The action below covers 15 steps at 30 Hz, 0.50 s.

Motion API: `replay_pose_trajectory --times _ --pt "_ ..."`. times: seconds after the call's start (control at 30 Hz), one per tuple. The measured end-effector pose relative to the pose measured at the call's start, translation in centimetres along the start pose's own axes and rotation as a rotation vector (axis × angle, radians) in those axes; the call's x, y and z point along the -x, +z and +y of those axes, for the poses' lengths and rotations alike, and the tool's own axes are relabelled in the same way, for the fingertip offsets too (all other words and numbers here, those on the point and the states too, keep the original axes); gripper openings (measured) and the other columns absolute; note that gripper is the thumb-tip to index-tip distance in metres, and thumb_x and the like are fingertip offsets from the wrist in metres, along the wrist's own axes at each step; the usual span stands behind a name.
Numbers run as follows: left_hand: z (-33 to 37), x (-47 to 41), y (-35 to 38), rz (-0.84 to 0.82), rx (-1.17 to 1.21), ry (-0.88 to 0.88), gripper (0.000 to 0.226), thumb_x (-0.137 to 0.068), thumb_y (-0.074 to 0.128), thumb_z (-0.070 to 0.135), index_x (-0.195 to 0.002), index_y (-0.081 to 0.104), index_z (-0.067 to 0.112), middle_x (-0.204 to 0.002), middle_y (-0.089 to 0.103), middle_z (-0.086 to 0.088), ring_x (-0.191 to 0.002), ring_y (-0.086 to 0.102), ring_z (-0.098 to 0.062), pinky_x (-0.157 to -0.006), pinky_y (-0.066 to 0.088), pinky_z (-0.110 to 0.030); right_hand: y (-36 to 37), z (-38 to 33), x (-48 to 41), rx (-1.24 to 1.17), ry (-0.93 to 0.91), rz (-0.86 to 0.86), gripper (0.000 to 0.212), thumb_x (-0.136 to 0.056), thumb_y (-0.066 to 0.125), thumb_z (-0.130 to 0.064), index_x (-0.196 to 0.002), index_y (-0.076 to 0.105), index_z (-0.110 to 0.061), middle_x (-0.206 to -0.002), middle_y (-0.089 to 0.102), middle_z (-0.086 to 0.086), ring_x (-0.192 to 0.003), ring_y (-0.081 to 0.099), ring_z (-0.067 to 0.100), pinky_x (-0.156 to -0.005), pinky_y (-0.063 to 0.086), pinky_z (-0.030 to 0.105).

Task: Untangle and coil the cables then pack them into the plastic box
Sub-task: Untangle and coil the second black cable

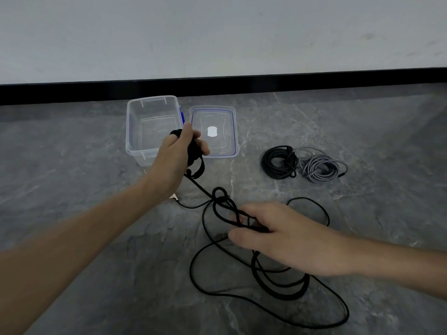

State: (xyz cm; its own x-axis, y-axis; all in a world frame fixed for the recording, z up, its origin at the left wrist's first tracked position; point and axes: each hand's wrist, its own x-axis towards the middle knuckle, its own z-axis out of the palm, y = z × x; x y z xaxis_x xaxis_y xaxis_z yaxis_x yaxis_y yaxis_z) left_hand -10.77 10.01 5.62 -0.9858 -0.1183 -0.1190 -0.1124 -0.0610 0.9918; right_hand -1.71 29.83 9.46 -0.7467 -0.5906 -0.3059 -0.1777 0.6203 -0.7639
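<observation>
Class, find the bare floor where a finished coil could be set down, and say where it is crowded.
Bare floor: left of the box, right of the grey coil, and a strip between lid and black coil. Crowded: front centre, where the loose cable sprawls under the right hand.

Place: bare indoor room, kind unclear
Floor: grey veined stone floor (72, 153), from 9 to 3 o'clock
Skirting: black baseboard (290, 83), 12 o'clock
Wall: plain white wall (217, 32) above it
</observation>
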Motion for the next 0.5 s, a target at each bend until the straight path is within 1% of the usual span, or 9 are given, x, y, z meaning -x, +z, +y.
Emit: replay_pose_trajectory --times 0.03,0.1,0.17,0.2,0.23,0.3,0.33,0.4,0.5 --pt "0.0 0.0 -0.1 0.002 -0.008 -0.001 0.031 -0.106 0.032 0.034 -0.089 0.053 0.018 -0.061 0.065 0.008 -0.082 0.060 -0.015 -0.091 0.042 -0.031 0.1 0.3 -0.1 -0.009 -0.002 -0.011 0.023 -0.089 0.057 -0.043 -0.079 0.055 -0.023 -0.069 0.055 -0.008 -0.067 0.052 0.003 -0.067 0.046 0.028" --pt "-0.1 0.0 -0.2 0.003 -0.021 0.002 0.031 -0.106 0.032 0.033 -0.088 0.053 0.018 -0.060 0.065 0.008 -0.080 0.059 -0.014 -0.090 0.042 -0.030 0.1 1.1 -0.4 -0.031 0.023 -0.023 0.019 -0.090 0.061 -0.038 -0.085 0.059 -0.020 -0.072 0.057 -0.013 -0.069 0.052 -0.002 -0.070 0.045 0.023" --pt "-0.3 0.0 -0.3 -0.002 -0.041 0.008 0.031 -0.106 0.033 0.033 -0.088 0.054 0.018 -0.061 0.065 0.008 -0.081 0.059 -0.015 -0.094 0.042 -0.032 -0.2 2.2 -0.9 -0.055 0.068 -0.042 0.014 -0.093 0.061 -0.030 -0.087 0.059 -0.017 -0.065 0.056 -0.019 -0.059 0.050 -0.007 -0.061 0.041 0.013" --pt "-0.4 0.0 -0.4 -0.006 -0.069 0.009 0.031 -0.106 0.033 0.033 -0.088 0.054 0.018 -0.061 0.065 0.008 -0.082 0.060 -0.014 -0.094 0.042 -0.032 -0.4 2.9 -1.1 -0.081 0.096 -0.049 0.012 -0.094 0.060 -0.027 -0.088 0.058 -0.017 -0.059 0.054 -0.019 -0.051 0.049 -0.006 -0.052 0.039 0.012" --pt "-0.6 0.0 -0.4 -0.009 -0.102 0.008 0.032 -0.105 0.032 0.034 -0.088 0.054 0.018 -0.062 0.065 0.008 -0.082 0.060 -0.013 -0.093 0.042 -0.030 -0.7 3.5 -1.3 -0.134 0.132 -0.049 0.009 -0.095 0.060 -0.025 -0.090 0.058 -0.017 -0.057 0.051 -0.013 -0.042 0.044 -0.001 -0.044 0.033 0.014" --pt "-1.0 0.2 -0.3 -0.017 -0.173 -0.006 0.033 -0.105 0.033 0.035 -0.088 0.056 0.017 -0.067 0.066 0.007 -0.079 0.061 -0.009 -0.087 0.043 -0.026 -1.3 4.6 -1.6 -0.298 0.187 -0.025 0.011 -0.095 0.058 -0.019 -0.098 0.059 -0.009 -0.068 0.040 0.010 -0.036 0.028 0.005 -0.036 0.020 0.019" --pt "-1.2 0.4 -0.2 -0.019 -0.217 -0.015 0.034 -0.105 0.034 0.036 -0.089 0.057 0.017 -0.070 0.067 0.005 -0.076 0.061 -0.006 -0.082 0.043 -0.025 -1.7 4.8 -1.7 -0.364 0.193 -0.001 0.015 -0.096 0.057 -0.017 -0.102 0.059 -0.004 -0.071 0.039 0.010 -0.035 0.024 0.006 -0.034 0.016 0.020" --pt "-1.7 0.9 0.1 -0.040 -0.284 -0.040 0.034 -0.104 0.035 0.036 -0.091 0.059 0.016 -0.074 0.068 0.003 -0.073 0.061 -0.005 -0.076 0.041 -0.024 -2.4 4.9 -1.8 -0.417 0.153 0.045 0.019 -0.098 0.051 -0.015 -0.100 0.059 0.002 -0.055 0.036 0.005 -0.034 0.021 0.006 -0.034 0.012 0.018" --pt "-2.3 1.5 0.6 -0.118 -0.330 -0.067 0.033 -0.104 0.037 0.036 -0.088 0.059 0.018 -0.078 0.070 0.001 -0.077 0.062 -0.009 -0.079 0.040 -0.026 -3.4 4.1 -1.9 -0.456 0.044 0.055 0.023 -0.095 0.051 -0.024 -0.088 0.062 -0.004 -0.045 0.031 -0.009 -0.037 0.020 0.007 -0.037 0.011 0.021"
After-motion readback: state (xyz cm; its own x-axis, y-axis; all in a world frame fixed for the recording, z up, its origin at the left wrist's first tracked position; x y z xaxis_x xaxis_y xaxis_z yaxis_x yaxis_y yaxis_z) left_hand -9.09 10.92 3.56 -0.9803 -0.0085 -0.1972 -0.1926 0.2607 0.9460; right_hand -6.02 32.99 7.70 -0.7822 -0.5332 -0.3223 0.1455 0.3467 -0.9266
